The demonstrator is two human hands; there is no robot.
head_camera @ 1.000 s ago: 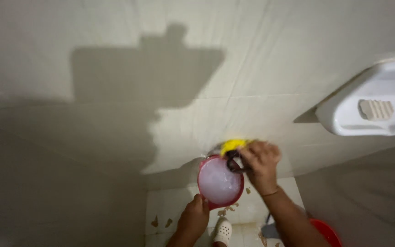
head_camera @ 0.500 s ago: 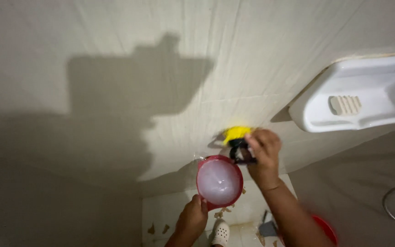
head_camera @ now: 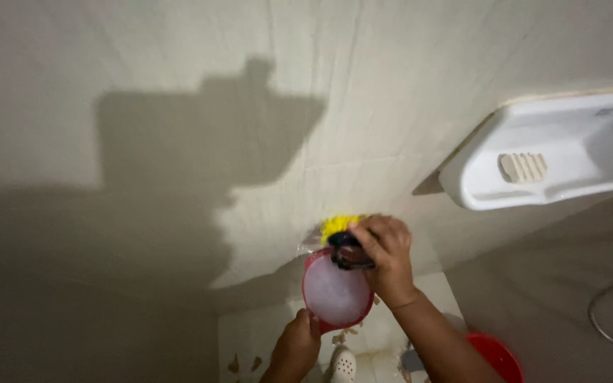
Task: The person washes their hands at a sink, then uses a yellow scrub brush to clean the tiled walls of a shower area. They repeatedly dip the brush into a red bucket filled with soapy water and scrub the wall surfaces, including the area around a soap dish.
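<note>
My right hand (head_camera: 386, 259) grips a scrubbing brush (head_camera: 342, 237) with yellow bristles and a dark handle, and the bristles press against the pale tiled wall (head_camera: 250, 106). Just below the brush, my left hand (head_camera: 298, 347) holds up a small red bowl (head_camera: 335, 294) filled with whitish soapy liquid. The bowl's rim sits right under the brush, close to the wall.
A white wall-mounted soap tray (head_camera: 544, 159) sticks out at the upper right. A red bucket edge (head_camera: 494, 354) and a white perforated sandal (head_camera: 342, 365) show on the floor below. A curved hose or wire (head_camera: 604, 319) lies at the far right. My shadow falls on the wall at left.
The brush and bowl have stayed together and sit slightly higher and more central in view; the camera has shifted, bringing the soap tray further into the picture.
</note>
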